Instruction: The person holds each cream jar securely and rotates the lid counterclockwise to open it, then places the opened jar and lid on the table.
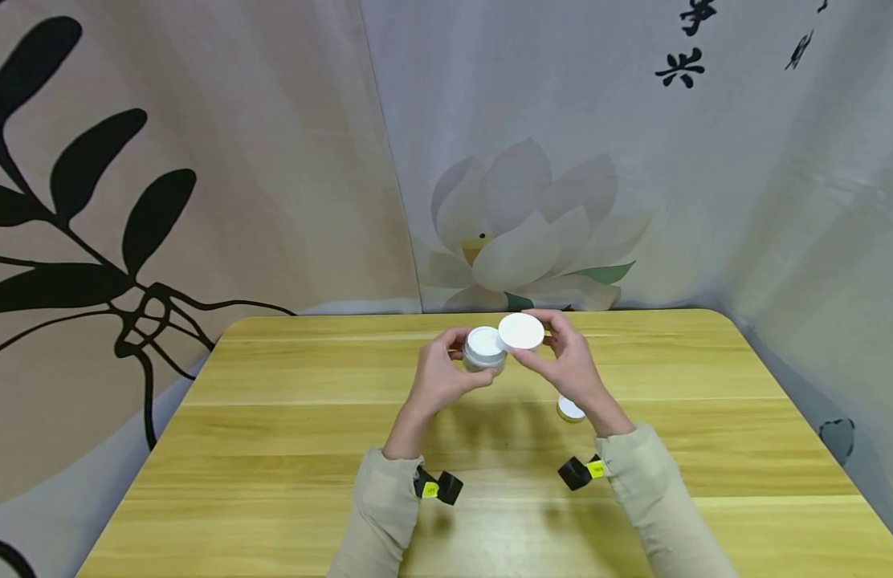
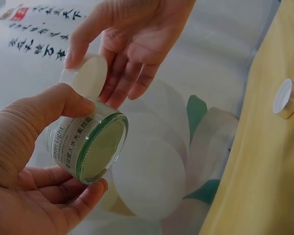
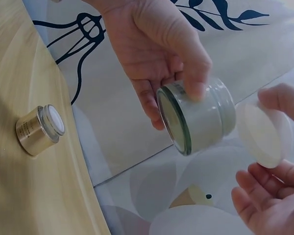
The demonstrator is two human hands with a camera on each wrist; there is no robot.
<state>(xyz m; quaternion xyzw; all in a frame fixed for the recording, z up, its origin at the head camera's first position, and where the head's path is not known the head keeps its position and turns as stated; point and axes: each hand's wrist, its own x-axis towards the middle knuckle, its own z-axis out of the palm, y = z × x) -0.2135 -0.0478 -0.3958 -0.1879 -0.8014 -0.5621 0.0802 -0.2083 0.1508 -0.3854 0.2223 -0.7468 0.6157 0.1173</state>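
My left hand (image 1: 444,371) grips a clear, greenish glass cream jar (image 1: 484,348) between thumb and fingers, above the table. Its label (image 2: 71,142) reads "Water Light" beside Chinese characters. In the head view the jar's white top faces up. My right hand (image 1: 562,353) pinches a round white lid (image 1: 521,331) by its edges, tilted beside the jar's mouth. From the head view the lid overlaps the jar's right edge; the right wrist view shows it close to the mouth, and whether they touch I cannot tell.
A gold-rimmed white cap (image 1: 571,409) lies on the wooden table (image 1: 309,482) by my right wrist. In the right wrist view a small gold jar (image 3: 39,129) with a white top stands on the table. A printed curtain (image 1: 273,160) hangs behind the far edge.
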